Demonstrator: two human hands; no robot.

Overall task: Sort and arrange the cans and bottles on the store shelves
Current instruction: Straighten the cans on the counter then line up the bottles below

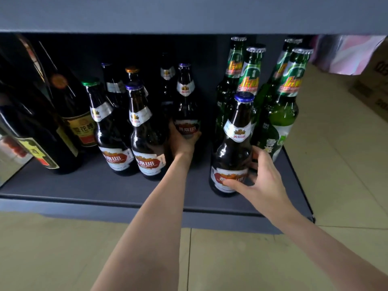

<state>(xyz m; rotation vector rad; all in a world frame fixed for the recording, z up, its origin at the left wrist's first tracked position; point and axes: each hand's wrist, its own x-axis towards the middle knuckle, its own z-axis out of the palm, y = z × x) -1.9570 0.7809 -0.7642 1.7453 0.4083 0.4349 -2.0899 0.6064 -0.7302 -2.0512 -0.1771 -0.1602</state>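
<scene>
Left hand: your left hand reaches deep into the shelf and wraps its fingers round the lower body of a brown bottle with a purple cap, which stands upright mid-shelf, toward the back.
Right hand: your right hand grips a brown bottle with a blue cap near the shelf's front edge, right of centre; thumb across the lower label, fingers curled behind the glass.
Brown bottles, count: seven visible with white-and-red labels. The two held; two at the front left of centre, one green-capped and one purple-capped; three more behind them in shadow, their caps and labels only partly legible.
Green bottles, count: four, standing tight together at the shelf's right rear corner, silver caps, green-and-red neck labels.
Dark large bottles, count: at least two at the shelf's left end, one with a gold-and-red label; the wide lens distorts them, so whether they stand upright or lean cannot be told.
Edges: the blue-capped bottle stands just inside the front edge; the green group nears the right edge.
Open room: a bare strip of shelf runs along the front edge from the left corner to the blue-capped bottle; a gap lies between the two held bottles.
Surroundings: tiled floor below; cardboard boxes to the right.
</scene>
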